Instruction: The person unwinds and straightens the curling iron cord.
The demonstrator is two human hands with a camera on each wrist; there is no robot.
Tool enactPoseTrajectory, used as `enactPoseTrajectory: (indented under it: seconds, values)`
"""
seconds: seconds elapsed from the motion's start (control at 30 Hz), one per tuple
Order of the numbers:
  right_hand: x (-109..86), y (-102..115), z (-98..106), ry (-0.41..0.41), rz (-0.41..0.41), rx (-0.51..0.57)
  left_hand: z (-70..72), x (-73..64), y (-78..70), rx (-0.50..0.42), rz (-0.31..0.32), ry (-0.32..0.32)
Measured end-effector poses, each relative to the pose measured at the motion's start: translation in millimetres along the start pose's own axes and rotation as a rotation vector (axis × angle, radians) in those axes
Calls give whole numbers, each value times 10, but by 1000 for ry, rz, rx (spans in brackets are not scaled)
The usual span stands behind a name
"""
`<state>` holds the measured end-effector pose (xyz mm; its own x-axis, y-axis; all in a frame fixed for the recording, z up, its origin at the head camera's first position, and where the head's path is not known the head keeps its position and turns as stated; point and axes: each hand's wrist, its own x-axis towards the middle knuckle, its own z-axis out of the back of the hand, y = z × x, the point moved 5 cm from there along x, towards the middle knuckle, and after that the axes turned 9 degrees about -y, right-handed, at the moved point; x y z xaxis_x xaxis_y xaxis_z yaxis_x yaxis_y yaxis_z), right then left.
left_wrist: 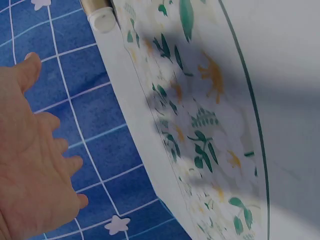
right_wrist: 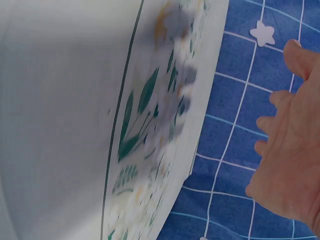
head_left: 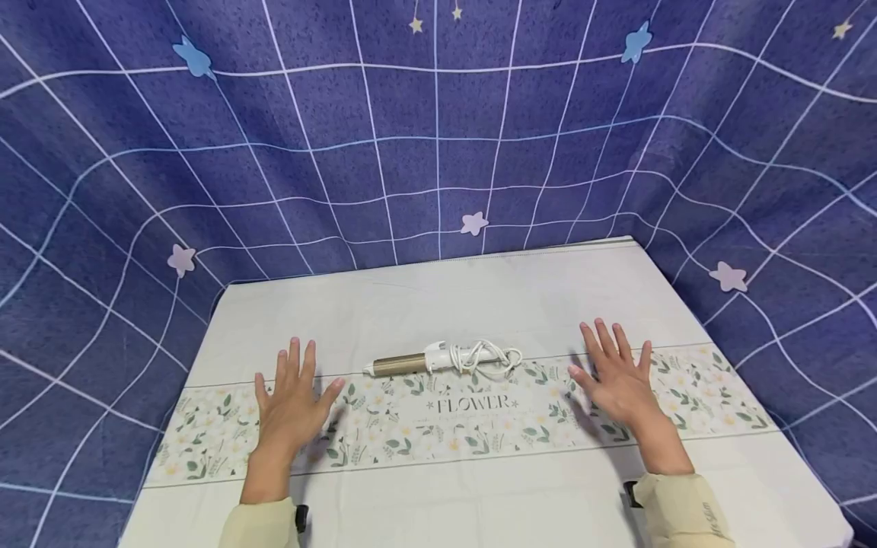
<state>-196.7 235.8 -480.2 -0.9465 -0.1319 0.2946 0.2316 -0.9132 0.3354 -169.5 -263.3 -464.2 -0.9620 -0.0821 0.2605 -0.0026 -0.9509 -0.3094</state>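
A curling iron [head_left: 438, 359] lies across the middle of the table, its gold barrel to the left and its white handle to the right. Its white cord [head_left: 488, 358] is looped round the handle. To the left of it, the left hand [head_left: 293, 407] is held over the floral band, fingers straight and spread, holding nothing. On the other side, the right hand [head_left: 619, 380] hovers with fingers spread, its shadow falling on the cloth below. In the left wrist view, the barrel's white tip [left_wrist: 104, 21] shows at the top, apart from the hand.
A white tablecloth [head_left: 438, 304] with a flower-printed band [head_left: 438, 441] reading "FLOWER" covers the table. Behind and on both sides hangs a blue curtain [head_left: 411, 167] with grid lines and stars, close to the table's edges.
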Motion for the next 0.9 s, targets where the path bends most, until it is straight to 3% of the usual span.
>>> enactPoseTrajectory:
  seconds: [0.43,0.9]
  values:
    - [108,196,-65,14,-3,54,-79,60,-235,-37,-40,35]
    - [179,367,-151,1,-19,111,-101,138,-443,-94,-83,1]
